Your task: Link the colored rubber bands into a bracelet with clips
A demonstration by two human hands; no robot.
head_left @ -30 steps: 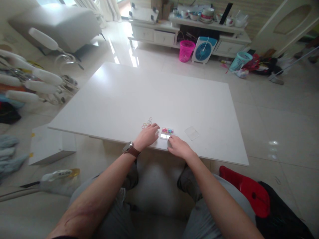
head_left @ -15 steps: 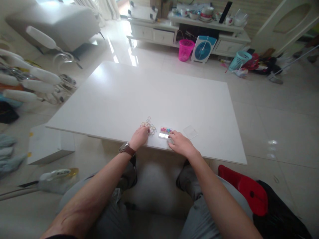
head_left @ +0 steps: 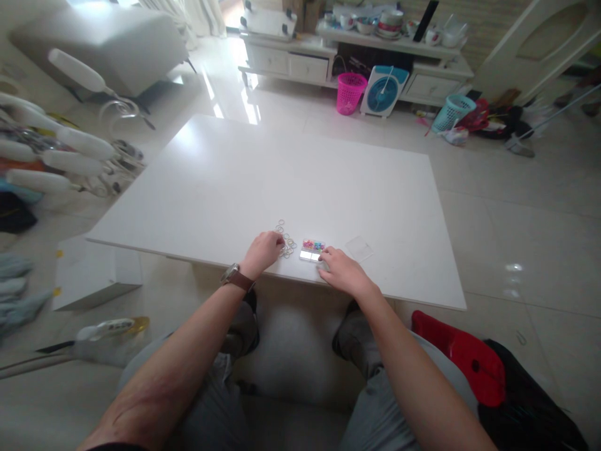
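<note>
Several thin loose rings (head_left: pixel 288 243), perhaps rubber bands, lie in a loose pile near the table's front edge. At the pile's left side is my left hand (head_left: pixel 263 252), its fingers curled and pressed together over some rings; whatever they hold is too small to make out. Right of the pile sits a small clear compartment box (head_left: pixel 307 255), with pink, blue and other bright small pieces in its far compartments and white-looking near ones. My right hand (head_left: pixel 345 270) has its bent fingers on the box's right edge, gripping it. A flat clear plastic lid (head_left: pixel 359 248) lies farther right.
The white table (head_left: pixel 300 181) stretches away in front of me. On the floor beyond stand a pink basket (head_left: pixel 351 94), a blue-and-white fan (head_left: pixel 384 93) and a light blue basket (head_left: pixel 453 114). A red object (head_left: pixel 457 357) lies by my right leg.
My left hand has shifted slightly left and away from me, still at the rings, which lie a little differently. The right hand stays at the box, which has hardly moved.
</note>
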